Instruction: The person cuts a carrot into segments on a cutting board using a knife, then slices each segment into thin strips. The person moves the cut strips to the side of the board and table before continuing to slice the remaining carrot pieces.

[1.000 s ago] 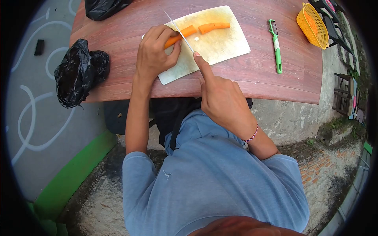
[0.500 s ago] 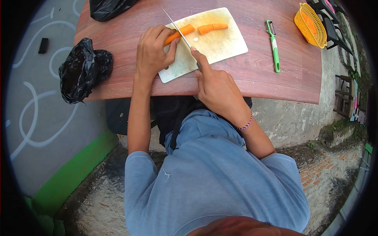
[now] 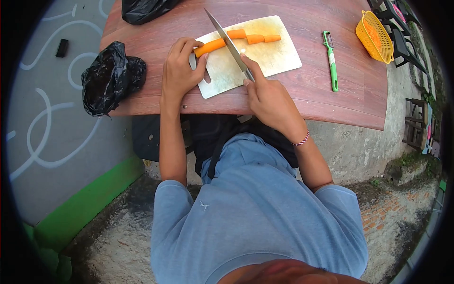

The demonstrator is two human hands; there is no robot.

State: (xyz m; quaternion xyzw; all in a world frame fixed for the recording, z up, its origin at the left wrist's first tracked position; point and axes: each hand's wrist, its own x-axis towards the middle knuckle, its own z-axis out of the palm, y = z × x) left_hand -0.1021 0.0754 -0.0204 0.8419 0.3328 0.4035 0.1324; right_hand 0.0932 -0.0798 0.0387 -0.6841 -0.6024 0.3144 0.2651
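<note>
On the white cutting board (image 3: 279, 59) lies a peeled carrot (image 3: 209, 47), its left end gripped between the thumb and fingers of my left hand (image 3: 182, 68). My right hand (image 3: 272, 97) is wrapped round the handle of a kitchen knife (image 3: 227, 41), its index finger reaching forward along the top. The blade points away to the upper left and passes by the carrot's cut end. Beyond the blade, a cut carrot piece (image 3: 236, 34) rests on the board, with two more carrot pieces (image 3: 255, 39) in line to its right.
A green and white peeler (image 3: 332, 64) lies right of the board. A yellow basket (image 3: 369, 42) with orange shreds stands at the table's right edge. Black plastic bags (image 3: 111, 78) sit at the left and far left of the wooden table (image 3: 312, 102).
The knife has cut through the carrot, and a new piece now lies apart from the length in my left hand. My left hand has drawn back slightly from the knife.
</note>
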